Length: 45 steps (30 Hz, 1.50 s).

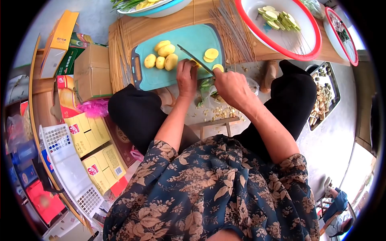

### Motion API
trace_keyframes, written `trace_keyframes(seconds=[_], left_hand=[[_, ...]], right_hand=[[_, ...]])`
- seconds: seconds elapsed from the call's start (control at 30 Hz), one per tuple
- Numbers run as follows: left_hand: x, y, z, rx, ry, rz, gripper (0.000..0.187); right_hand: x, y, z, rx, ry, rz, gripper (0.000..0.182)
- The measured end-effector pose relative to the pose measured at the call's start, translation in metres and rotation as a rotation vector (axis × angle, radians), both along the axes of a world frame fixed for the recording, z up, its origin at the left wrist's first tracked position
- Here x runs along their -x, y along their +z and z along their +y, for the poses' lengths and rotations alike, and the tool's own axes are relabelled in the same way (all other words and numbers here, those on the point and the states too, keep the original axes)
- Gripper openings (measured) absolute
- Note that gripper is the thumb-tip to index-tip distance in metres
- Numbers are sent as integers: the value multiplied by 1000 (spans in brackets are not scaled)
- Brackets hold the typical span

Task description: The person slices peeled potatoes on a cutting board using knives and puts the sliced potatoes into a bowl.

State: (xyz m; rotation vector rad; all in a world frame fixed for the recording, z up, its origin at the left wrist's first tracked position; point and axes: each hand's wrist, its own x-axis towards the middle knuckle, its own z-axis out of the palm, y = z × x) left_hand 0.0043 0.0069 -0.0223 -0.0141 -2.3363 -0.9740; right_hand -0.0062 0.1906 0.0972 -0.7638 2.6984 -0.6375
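A teal cutting board (155, 81) with a dark rim lies across the low wooden table. My right hand (233, 87) grips a kitchen knife (195, 59), its dark blade slanting up and to the left over the board. Close beside the blade, my left hand (186, 78) has its fingers curled on a peeled potato (194, 62), mostly hidden by fingers and knife. Several whole peeled potatoes (160, 63) sit left of the hands. To the right of the blade lie yellow potato slices (210, 54), one of them (218, 67) next to my right hand.
Bundles of thin skewers (233, 30) flank the board. A red-rimmed basin (311, 44) at upper right holds green-edged slices (277, 18). Peelings (219, 113) litter the floor by a small wooden stool (217, 122). Boxes (92, 72) stand left; a tray (331, 98) of food pieces lies right.
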Motion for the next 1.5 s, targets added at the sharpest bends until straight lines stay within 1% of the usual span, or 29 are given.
trace_keyframes(seconds=[0.57, 0.77, 0.83, 1.0, 1.1, 1.17, 1.3, 1.37, 1.5], left_hand=[[1, 5, 0, -18, -27, 10, 19], [1, 3, -1, -11, -20, -5, 16], [2, 3, 0, -6, -17, 5, 14], [2, 2, 1, -3, -18, 26, 11], [3, 2, 1, 2, -11, 13, 11], [1, 3, 1, 18, -1, 3, 17], [1, 1, 1, 7, 15, -5, 17], [0, 3, 1, -21, -9, 3, 11], [1, 1, 1, -33, -7, 13, 12]], right_hand=[[3, 0, -7, -26, -4, -42, 13], [13, -22, -24, -44, -7, -31, 14], [16, -31, -29, -17, -17, 12, 13], [21, -40, -31, 0, -32, -7, 15], [23, -38, -29, 18, -64, -45, 16], [22, -34, -27, 16, -71, -78, 17], [15, -15, -18, 26, -79, -97, 17], [12, -11, -15, 24, -74, -94, 17], [7, -7, -10, 18, -53, -74, 16]])
